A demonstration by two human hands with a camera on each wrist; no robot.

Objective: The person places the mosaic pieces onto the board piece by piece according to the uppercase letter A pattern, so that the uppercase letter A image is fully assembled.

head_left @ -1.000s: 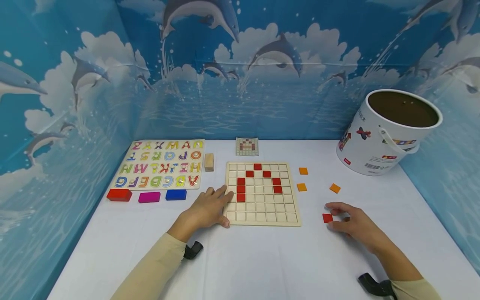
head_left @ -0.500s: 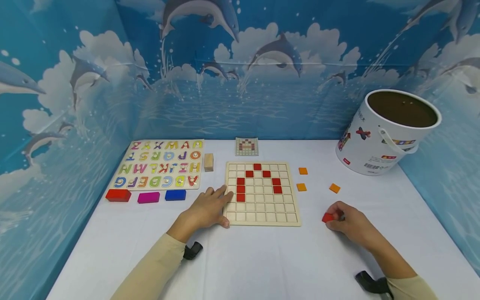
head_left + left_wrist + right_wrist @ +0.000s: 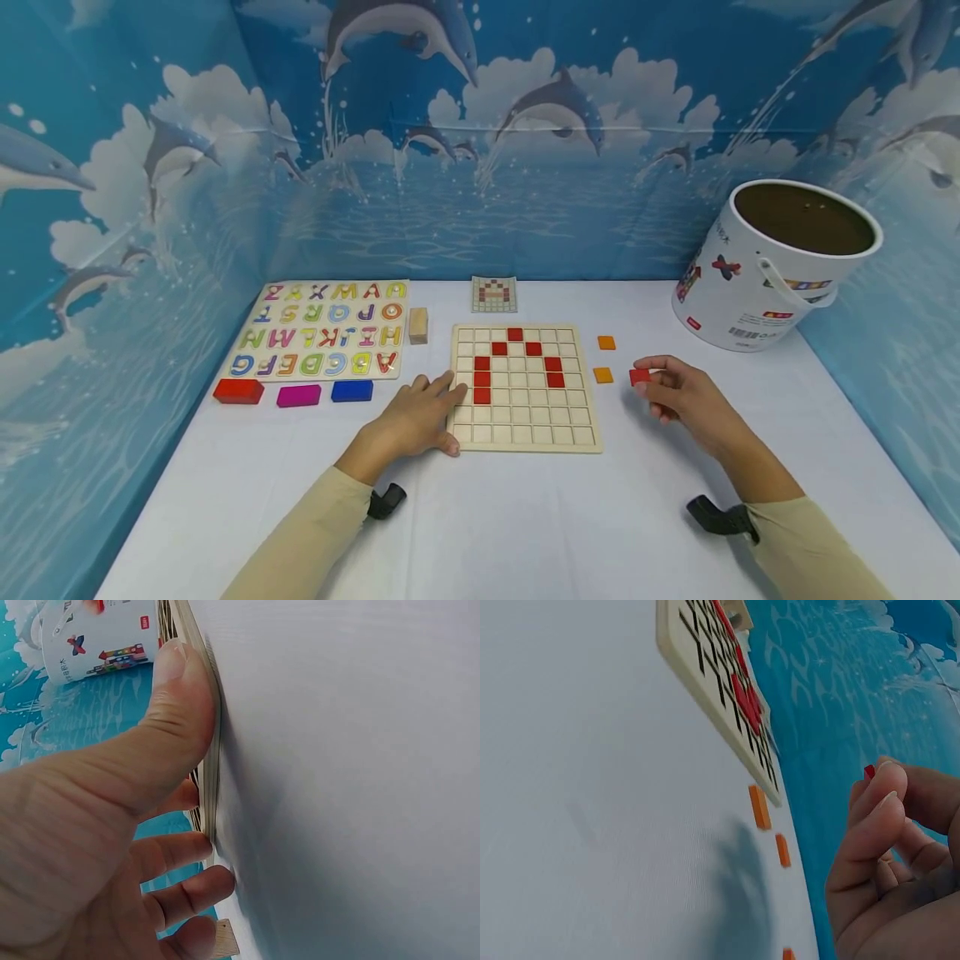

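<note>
In the head view, my right hand [image 3: 678, 396] pinches a small red square tile [image 3: 639, 377] between thumb and fingers, raised over the table to the right of the wooden grid board [image 3: 525, 446]. Only a sliver of that red tile [image 3: 869, 772] shows in the right wrist view. My left hand [image 3: 416, 417] rests at the board's left edge with fingers spread. The left wrist view has its thumb [image 3: 184, 690] and fingertips touching the edge. Several red tiles [image 3: 482, 379] lie in the grid, forming an arch.
Two orange tiles [image 3: 603, 375] lie right of the board; another orange tile [image 3: 788, 954] shows in the right wrist view. Behind the board is a pattern card [image 3: 494, 294]. Left stand an alphabet puzzle [image 3: 315, 321], a wooden block [image 3: 418, 325] and coloured blocks [image 3: 298, 395]. A bucket [image 3: 772, 275] stands back right.
My right hand has picked the red tile up off the table and carried it up and leftward, toward the orange tiles. The left hand and the board have stayed in place.
</note>
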